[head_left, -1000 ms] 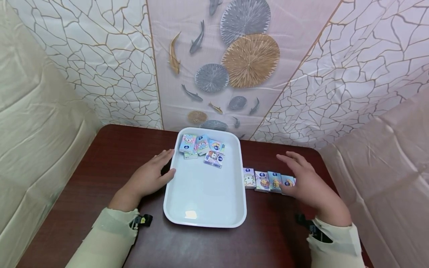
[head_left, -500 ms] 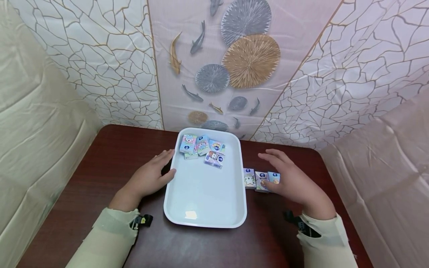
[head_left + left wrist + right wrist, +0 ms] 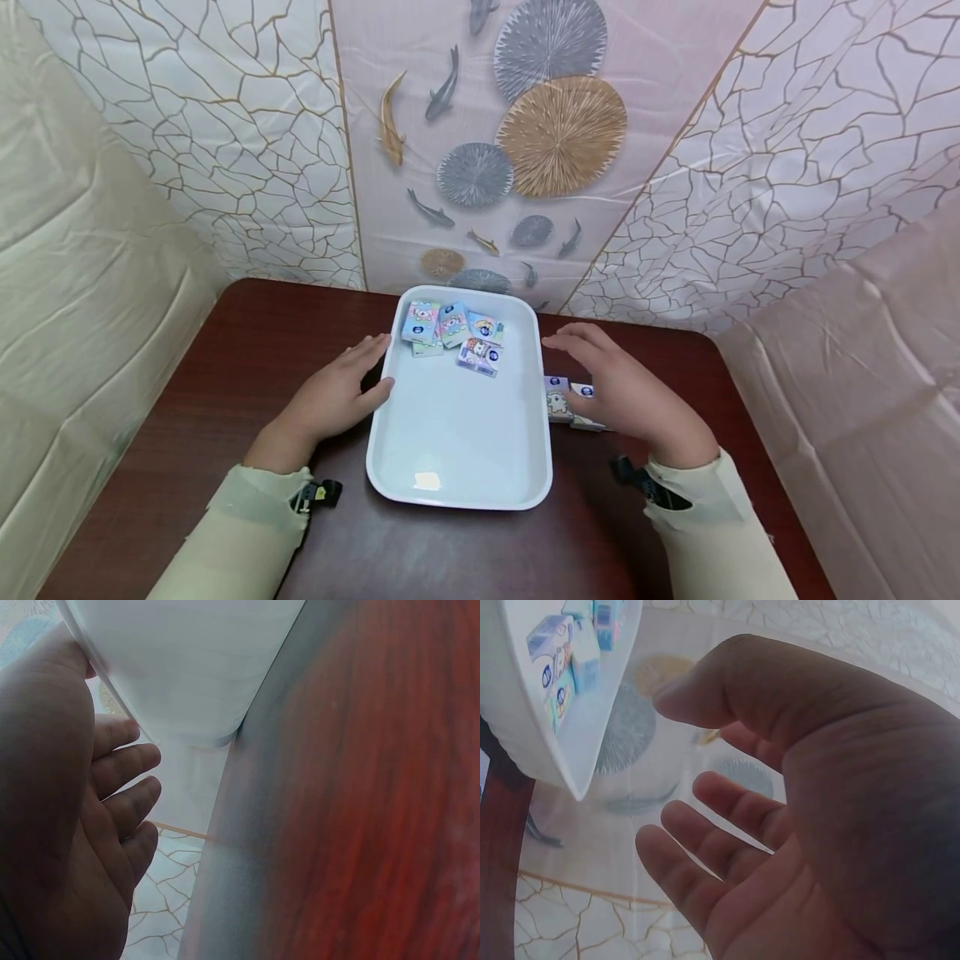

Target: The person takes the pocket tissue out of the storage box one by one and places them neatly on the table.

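Observation:
A white rectangular tray (image 3: 459, 442) lies on the table with several small pastel packs printed with cartoon animals (image 3: 422, 321) heaped toward its far end. My left hand (image 3: 339, 402) rests with fingertips and thumb at the tray's left rim; in the left wrist view its fingers (image 3: 131, 761) are loosely extended beside the tray wall (image 3: 187, 667). My right hand (image 3: 618, 392), fingers spread and nothing held, hovers by the right rim, over a row of similar packs (image 3: 557, 402). It covers the row's right part. The right wrist view shows the thumb (image 3: 697, 697) apart from the fingers.
The dark red-brown table (image 3: 247, 358) runs back to a patterned cloth wall (image 3: 480, 242). Pale cloth hangs at the left (image 3: 82, 250) and right (image 3: 862, 375). Both wrists carry black straps (image 3: 326, 493).
My right hand has moved left along the row of packs toward the tray, covering more of them from view. The left hand, tray and packs inside it stay put.

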`<state>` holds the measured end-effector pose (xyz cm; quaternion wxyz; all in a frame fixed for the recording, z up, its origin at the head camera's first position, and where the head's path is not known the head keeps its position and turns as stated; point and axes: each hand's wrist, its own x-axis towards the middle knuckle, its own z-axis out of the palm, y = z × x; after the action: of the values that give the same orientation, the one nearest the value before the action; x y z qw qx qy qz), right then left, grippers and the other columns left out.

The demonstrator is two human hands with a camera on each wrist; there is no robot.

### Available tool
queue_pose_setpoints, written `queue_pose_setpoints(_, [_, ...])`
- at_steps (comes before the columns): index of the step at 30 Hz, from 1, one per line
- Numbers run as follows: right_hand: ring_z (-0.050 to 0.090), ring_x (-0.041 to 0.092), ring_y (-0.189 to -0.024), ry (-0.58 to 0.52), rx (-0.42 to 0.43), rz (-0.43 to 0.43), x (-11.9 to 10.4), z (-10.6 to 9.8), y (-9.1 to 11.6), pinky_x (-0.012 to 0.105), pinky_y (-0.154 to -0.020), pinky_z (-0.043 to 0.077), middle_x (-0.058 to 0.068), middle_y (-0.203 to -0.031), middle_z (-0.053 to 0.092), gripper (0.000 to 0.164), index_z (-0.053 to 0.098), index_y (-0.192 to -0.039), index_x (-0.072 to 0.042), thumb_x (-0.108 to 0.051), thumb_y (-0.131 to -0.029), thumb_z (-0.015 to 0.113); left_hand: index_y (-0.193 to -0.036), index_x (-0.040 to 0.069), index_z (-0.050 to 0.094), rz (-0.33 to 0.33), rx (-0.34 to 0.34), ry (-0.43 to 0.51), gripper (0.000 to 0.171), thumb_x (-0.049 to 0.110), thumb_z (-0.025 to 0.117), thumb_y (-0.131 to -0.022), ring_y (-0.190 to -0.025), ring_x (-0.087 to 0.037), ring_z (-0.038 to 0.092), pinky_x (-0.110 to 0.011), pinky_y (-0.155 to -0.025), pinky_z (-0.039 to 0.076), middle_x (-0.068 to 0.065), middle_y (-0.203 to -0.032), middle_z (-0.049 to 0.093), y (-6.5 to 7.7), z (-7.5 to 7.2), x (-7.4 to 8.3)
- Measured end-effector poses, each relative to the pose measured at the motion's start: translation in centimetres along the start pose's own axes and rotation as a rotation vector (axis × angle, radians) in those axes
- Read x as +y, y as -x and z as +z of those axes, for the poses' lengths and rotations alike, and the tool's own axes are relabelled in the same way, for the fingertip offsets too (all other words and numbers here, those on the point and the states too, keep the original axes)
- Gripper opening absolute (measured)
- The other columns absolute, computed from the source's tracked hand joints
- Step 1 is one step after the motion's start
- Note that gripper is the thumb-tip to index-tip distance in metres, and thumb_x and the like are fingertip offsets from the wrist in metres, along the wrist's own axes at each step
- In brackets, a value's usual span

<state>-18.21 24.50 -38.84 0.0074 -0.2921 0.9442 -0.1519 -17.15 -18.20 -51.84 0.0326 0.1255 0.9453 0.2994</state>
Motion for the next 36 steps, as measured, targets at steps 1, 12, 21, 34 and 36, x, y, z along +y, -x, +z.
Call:
queue_pose_setpoints(1, [0.070,0.028,-0.129,0.005,-0.003,-0.008,-0.1,0.0,-0.3,0.042,-0.098,0.069,0.010,-0.162,0.053,0.068,0.064,-0.158,-0.016,-0.009,-0.094,0.086,-0.181,0.020,0.028,0.000,0.000,0.002,0.080,0.052,0.059,-0.114,-0.174,-0.037,0.028,-0.061,-0.140,0.028,-0.013,-0.186,0.032,0.0,0.0,0.0])
queue_pose_setpoints(12, [0.067,0.032,-0.133,0.011,-0.041,-0.063,-0.8,0.4,-3.2,0.045,-0.104,0.067,0.013,-0.160,0.054,0.065,0.065,-0.155,-0.014,-0.010,-0.095,0.088,-0.181,0.021,0.027,-0.012,-0.005,0.004,0.081,0.051,0.060,-0.114,-0.174,-0.038,0.027,-0.064,-0.139,0.028,-0.012,-0.186,0.031,0.0,-0.1,0.0])
queue_pose_setpoints(21, [0.067,0.027,-0.123,-0.018,-0.087,-0.068,-1.0,1.0,-5.3,0.042,-0.099,0.064,0.011,-0.158,0.056,0.065,0.063,-0.156,-0.014,-0.008,-0.095,0.083,-0.181,0.019,0.027,0.003,-0.010,-0.003,0.080,0.050,0.060,-0.114,-0.174,-0.037,0.027,-0.063,-0.140,0.028,-0.013,-0.186,0.031,-0.2,-0.2,0.1])
queue_pose_setpoints(34, [0.066,0.030,-0.135,-0.004,-0.175,-0.014,-1.0,3.0,-8.9,0.046,-0.109,0.064,0.012,-0.160,0.056,0.072,0.061,-0.161,-0.018,-0.009,-0.094,0.086,-0.181,0.019,0.027,-0.004,-0.008,0.002,0.080,0.049,0.060,-0.114,-0.174,-0.037,0.027,-0.064,-0.139,0.030,-0.012,-0.186,0.031,-0.1,-0.1,0.0])
queue_pose_setpoints(36, [0.067,0.032,-0.135,-0.018,-0.194,0.007,-0.9,3.4,-9.4,0.046,-0.109,0.064,0.012,-0.162,0.055,0.073,0.061,-0.162,-0.020,-0.009,-0.094,0.086,-0.181,0.019,0.028,-0.003,-0.007,0.001,0.080,0.050,0.060,-0.114,-0.174,-0.037,0.028,-0.063,-0.139,0.030,-0.012,-0.186,0.031,-0.1,-0.1,0.0])
